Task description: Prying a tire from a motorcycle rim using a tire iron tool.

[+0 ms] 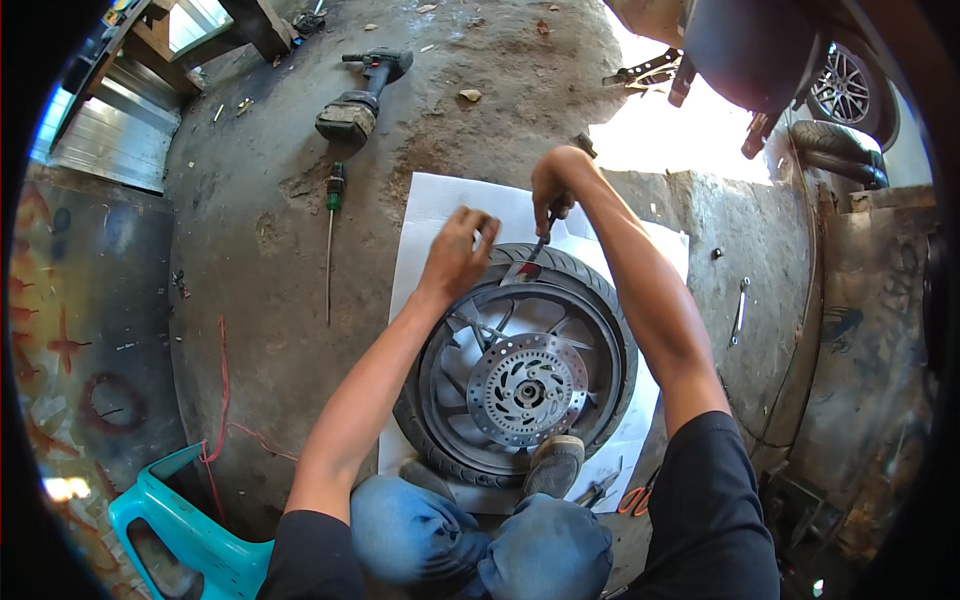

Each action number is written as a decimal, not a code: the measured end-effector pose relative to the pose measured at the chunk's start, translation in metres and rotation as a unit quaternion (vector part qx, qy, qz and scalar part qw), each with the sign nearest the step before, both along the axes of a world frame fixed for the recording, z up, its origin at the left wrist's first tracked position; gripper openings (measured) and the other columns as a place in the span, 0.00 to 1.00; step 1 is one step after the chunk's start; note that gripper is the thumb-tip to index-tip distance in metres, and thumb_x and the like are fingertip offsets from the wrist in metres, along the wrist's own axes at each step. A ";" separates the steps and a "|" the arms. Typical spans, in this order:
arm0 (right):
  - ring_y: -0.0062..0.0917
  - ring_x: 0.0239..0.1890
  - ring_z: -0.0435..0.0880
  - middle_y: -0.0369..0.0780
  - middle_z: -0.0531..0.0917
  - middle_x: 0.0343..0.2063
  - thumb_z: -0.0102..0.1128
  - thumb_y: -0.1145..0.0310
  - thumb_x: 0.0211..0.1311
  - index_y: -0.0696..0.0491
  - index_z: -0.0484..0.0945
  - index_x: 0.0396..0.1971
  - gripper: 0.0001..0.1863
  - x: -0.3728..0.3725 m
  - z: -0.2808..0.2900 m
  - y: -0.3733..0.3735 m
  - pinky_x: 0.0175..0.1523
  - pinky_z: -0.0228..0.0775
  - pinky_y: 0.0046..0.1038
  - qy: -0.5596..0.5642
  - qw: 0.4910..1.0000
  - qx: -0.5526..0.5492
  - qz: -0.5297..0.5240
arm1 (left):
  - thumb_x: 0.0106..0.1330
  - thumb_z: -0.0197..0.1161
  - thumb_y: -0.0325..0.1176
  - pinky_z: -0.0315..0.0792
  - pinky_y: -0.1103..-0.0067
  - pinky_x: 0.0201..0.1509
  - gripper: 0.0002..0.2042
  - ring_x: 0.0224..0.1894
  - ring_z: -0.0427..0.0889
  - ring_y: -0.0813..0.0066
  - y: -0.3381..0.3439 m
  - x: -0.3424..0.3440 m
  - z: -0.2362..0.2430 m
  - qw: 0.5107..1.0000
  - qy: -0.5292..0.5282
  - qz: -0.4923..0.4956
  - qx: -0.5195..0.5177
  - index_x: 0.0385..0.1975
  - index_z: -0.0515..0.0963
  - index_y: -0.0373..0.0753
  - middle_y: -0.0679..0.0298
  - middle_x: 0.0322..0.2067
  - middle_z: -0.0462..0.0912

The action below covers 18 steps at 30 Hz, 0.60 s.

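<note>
Since a white sheet (432, 215) covers the ground beneath it, the wheel (519, 365) lying flat there is probably being kept off the grit. One shoe (556, 465) overlaps the wheel's near side, perhaps to steady it; the other shoe (425, 476) is partly hidden. At the tyre's (625, 350) far side, the right hand (558, 183) has its fingers closed around a dark tool (541, 243), angled down, seemingly for leverage. The left hand (463, 250) is close by, fingers half curled; whether they grip or touch anything, I cannot tell. Beside a small red patch (529, 270), the tool's tip is hard to make out.
</note>
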State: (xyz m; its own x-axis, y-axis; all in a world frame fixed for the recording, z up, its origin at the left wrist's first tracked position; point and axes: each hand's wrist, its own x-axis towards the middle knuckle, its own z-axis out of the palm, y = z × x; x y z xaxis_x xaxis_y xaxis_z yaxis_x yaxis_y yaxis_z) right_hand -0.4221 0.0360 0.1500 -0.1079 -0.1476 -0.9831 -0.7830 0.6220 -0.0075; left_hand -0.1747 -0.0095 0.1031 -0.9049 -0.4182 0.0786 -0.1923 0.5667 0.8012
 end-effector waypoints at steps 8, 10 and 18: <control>0.28 0.37 0.84 0.41 0.88 0.36 0.83 0.44 0.44 0.52 0.90 0.35 0.28 -0.005 -0.009 0.009 0.46 0.77 0.31 -0.003 1.000 -0.014 -0.012 | 0.76 0.26 0.69 0.65 0.57 0.70 0.48 0.63 0.74 0.34 0.003 -0.052 -0.038 0.896 -0.410 -0.163 0.060 0.51 0.81 0.24 0.33 0.55 0.78; 0.27 0.35 0.82 0.39 0.87 0.32 0.82 0.43 0.45 0.52 0.90 0.32 0.26 -0.010 -0.020 0.018 0.44 0.76 0.31 -0.024 1.000 -0.004 -0.017 | 0.77 0.33 0.66 0.69 0.55 0.67 0.44 0.59 0.77 0.33 0.014 -0.051 -0.039 0.908 -0.399 -0.119 0.046 0.46 0.83 0.24 0.30 0.50 0.80; 0.25 0.28 0.77 0.35 0.82 0.24 0.82 0.44 0.46 0.51 0.87 0.25 0.23 -0.010 -0.023 0.008 0.38 0.72 0.30 -0.051 0.998 0.008 -0.034 | 0.76 0.43 0.55 0.75 0.56 0.61 0.34 0.50 0.83 0.33 0.011 -0.048 -0.018 0.916 -0.397 -0.053 0.030 0.39 0.85 0.25 0.32 0.41 0.84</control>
State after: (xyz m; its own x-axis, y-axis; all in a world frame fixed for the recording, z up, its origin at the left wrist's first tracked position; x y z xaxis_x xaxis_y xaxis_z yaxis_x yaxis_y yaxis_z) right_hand -0.4318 0.0438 0.1271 -0.0169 -0.1273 -0.9917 -0.7343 0.6748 -0.0741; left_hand -0.2230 0.0012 0.0848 -0.7029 -0.3063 -0.6419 -0.6738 0.5758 0.4631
